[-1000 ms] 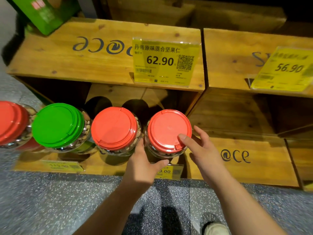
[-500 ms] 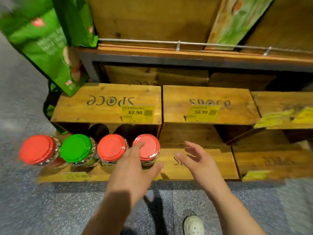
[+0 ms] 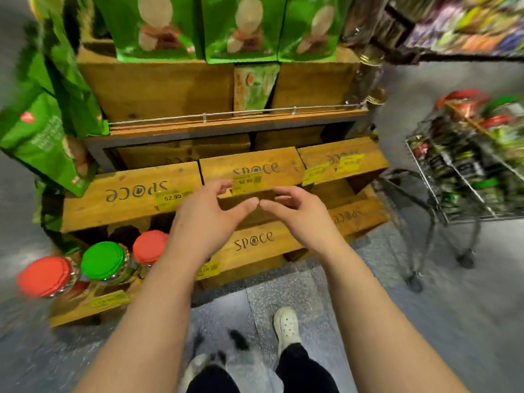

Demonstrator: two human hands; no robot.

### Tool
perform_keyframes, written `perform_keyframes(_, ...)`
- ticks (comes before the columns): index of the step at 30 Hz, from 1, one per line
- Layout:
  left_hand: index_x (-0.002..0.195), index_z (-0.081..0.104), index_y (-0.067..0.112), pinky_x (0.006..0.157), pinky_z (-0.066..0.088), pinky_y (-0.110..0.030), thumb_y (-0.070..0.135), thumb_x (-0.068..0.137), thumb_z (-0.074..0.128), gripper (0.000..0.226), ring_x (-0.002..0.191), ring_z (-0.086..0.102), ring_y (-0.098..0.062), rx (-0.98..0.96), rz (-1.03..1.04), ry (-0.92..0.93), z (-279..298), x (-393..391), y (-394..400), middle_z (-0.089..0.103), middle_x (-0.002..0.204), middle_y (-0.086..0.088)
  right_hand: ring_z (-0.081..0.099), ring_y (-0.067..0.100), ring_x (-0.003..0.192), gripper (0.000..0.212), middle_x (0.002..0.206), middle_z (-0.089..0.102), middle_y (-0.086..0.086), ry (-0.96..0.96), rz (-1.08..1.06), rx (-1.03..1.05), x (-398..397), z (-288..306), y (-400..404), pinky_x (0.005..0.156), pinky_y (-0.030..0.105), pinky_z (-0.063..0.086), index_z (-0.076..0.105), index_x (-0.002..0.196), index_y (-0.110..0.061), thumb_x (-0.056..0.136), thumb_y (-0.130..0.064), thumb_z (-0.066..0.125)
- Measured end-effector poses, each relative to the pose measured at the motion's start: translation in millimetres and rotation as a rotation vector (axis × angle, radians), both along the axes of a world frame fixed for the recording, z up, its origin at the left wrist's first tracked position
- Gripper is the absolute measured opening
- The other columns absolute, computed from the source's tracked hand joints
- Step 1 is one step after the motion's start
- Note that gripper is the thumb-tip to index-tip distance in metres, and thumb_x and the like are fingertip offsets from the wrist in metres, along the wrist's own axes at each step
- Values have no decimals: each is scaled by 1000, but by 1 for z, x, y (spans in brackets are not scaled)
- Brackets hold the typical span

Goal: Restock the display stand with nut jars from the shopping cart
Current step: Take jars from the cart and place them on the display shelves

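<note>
Head view, looking down. Left hand (image 3: pixel 204 219) and right hand (image 3: pixel 300 217) raised side by side at frame centre, fingers loosely curved, thumb tips nearly meeting, nothing held in either. Behind them the wooden display stand (image 3: pixel 255 245): pale, grainy crates stamped with dark lettering, square-edged, stepped in tiers, yellow price tags (image 3: pixel 246 182) clipped to the front edges. At lower left, on the bottom tier, a row of nut jars: red-lidded jar (image 3: pixel 45 276) at the far left, green-lidded jar (image 3: pixel 102 260) just beside it, another red-lidded jar (image 3: pixel 149 246) next, partly hidden by the left forearm; round ribbed plastic lids, clear walls. Bare crate tops to the right of the jars, under and past the hands. Above, a thin metal rail (image 3: pixel 226 114) along a shelf edge, glossy green bags (image 3: pixel 238 26) standing on top and hanging at upper left. At right, blurred, a wire shopping cart (image 3: pixel 465 177) on castors, well apart from the stand, holding more red and green lids. Speckled grey floor (image 3: pixel 283 290) open between cart and stand; white perforated shoe (image 3: pixel 287 324) at bottom centre.
</note>
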State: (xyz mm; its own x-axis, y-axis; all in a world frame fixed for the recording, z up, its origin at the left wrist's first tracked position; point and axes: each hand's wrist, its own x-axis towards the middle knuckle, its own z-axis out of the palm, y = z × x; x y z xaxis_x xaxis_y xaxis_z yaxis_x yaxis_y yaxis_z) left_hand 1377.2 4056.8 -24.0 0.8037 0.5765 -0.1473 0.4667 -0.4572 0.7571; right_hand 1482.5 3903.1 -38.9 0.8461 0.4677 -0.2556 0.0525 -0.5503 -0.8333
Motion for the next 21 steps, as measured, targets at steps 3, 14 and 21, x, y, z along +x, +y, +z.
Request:
perform_keyframes(3,136,56,35,98,49,-37,67,83,68,63,122,58,-15,5,-118,-15,34,5,-19,60,139,10,67,14,110,64,120,71,-4,-26,-71,2,-3,37,-34,99,43,54,66,130,-29,76,-61,78)
perform_keyframes(14,135,59,35,94,57,-46,66,83,68,62,113,60,-13,15,-357,-151,145,79,-143,61,137,8,67,11,105,47,114,71,-7,-100,-307,118,46,136,-201,94,42,56,68,125,-33,83,-51,79)
perform_keyframes(21,137,58,33,98,54,-43,65,84,69,62,122,55,-12,-23,-472,-212,188,163,-282,59,139,8,69,8,102,42,109,71,-8,-184,-429,134,104,189,-352,93,41,57,69,122,-33,84,-49,78)
